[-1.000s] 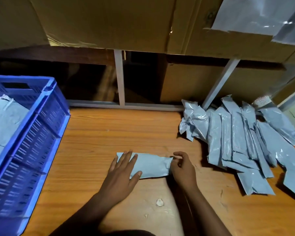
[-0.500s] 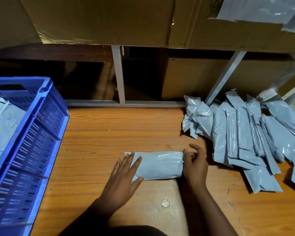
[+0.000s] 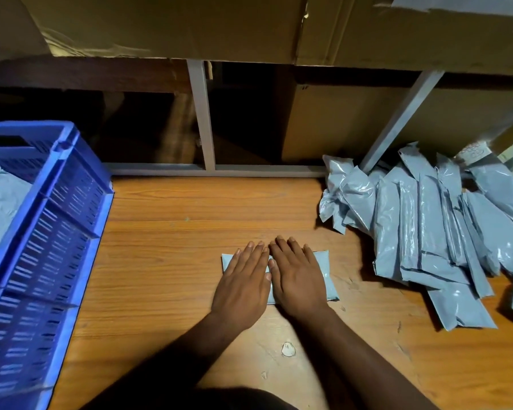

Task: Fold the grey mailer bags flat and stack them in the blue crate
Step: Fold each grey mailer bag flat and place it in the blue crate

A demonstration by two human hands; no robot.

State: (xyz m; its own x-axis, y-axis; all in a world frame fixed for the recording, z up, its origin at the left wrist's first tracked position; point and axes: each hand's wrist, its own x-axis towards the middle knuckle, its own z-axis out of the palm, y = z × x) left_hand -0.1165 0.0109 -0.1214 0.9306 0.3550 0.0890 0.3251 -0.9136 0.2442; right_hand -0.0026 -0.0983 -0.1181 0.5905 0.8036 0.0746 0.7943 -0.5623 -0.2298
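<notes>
while both flat hands press the folded mailer bag (image 3: 323, 272), no writing reads.

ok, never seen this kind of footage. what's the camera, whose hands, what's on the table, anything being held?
There is no robot here. A person wears a wide-angle camera on the head, and it looks forward and down, so the two arms coming in from the bottom edge are that person's own. It is the only view.

The left hand and right hand lie flat, side by side, fingers straight, pressing a folded bag onto the wooden table. Nothing is gripped; both hands only press.

To the right lies a loose pile of bags, grey and glossy, waiting their turn. At the left stands the blue crate, and pale grey bags in the crate show inside it. Behind the table are metal frame bars and cardboard boxes.
</notes>
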